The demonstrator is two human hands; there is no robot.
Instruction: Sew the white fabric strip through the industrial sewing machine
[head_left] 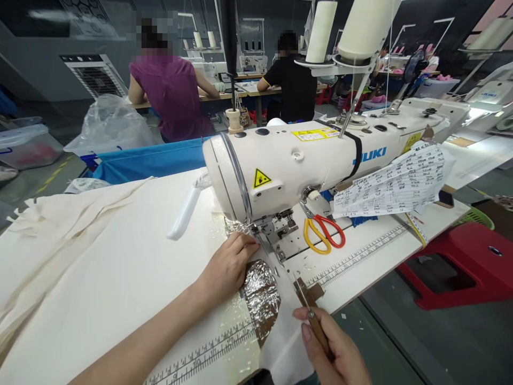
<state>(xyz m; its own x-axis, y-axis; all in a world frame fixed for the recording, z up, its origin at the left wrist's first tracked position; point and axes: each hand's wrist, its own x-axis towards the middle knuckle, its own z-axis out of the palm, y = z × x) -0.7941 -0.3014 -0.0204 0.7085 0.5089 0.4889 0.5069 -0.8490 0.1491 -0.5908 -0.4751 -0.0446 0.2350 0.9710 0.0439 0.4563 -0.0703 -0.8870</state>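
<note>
A white JUKI sewing machine (276,155) stands on the table in front of me. My left hand (228,262) is beside the presser foot, its fingers bent and pressed together on the edge of white fabric (286,331). This fabric runs from the needle area down over the table's front edge. My right hand (336,347) is closed around the wooden handle of an awl (318,329), whose thin metal point slants up toward the machine. Shiny clear tape (262,289) covers a brown patch beside my left hand. My left fingertips partly hide the stitching spot.
Scissors (320,235) with yellow and red handles lie right of the needle. White cloth strips (60,224) spread across the left. Handwritten paper (393,184) leans on the machine. A red stool (465,262) stands at right; two people sit at machines beyond.
</note>
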